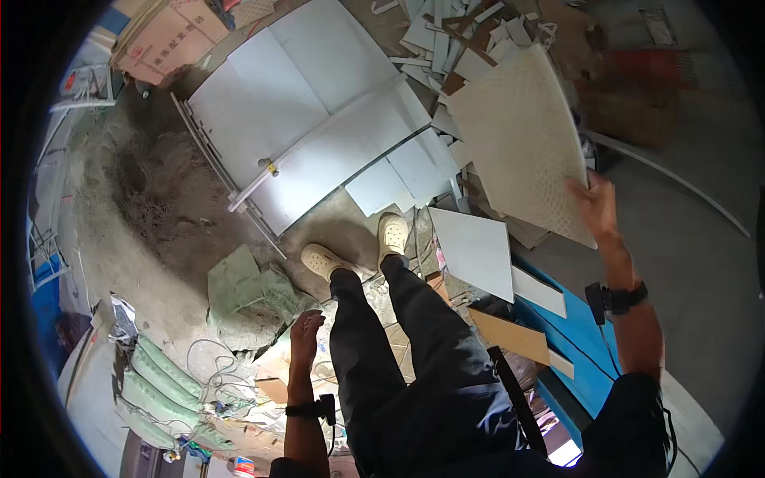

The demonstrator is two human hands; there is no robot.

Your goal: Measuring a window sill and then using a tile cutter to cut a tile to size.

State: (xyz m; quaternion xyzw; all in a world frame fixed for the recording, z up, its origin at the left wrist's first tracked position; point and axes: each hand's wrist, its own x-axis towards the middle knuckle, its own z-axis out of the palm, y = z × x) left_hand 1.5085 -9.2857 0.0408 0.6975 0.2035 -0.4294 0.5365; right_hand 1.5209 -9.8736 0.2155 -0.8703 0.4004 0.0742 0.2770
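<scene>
Nearest me on the left, my left hand point(305, 338) hangs with its fingers loosely curled and nothing visible in it, beside a green sack point(239, 279) on the floor. Loops of cable point(211, 358) lie farther left. On the near right, a blue panel point(590, 338) and a brown board point(510, 334) crowd the ground beside my legs, and a white board point(474, 251) lies just beyond them, so I judge footing on that side to be tight.

My right hand point(594, 203) has closed on the right edge of a patterned cream board point(518, 135), which is ahead on the right, over part of the scraps. Fingers show on the edge; what grips beneath is hidden. I take the edge hold as a way to steer a wide sheet one-handed.

Ahead of my shoes point(393, 233) lie large white sheets point(351, 163), with a rail point(251, 191) across them, perhaps as a straight guide. Farther right, offcuts point(434, 48) clutter the floor; far left sits a cardboard box point(179, 40).
</scene>
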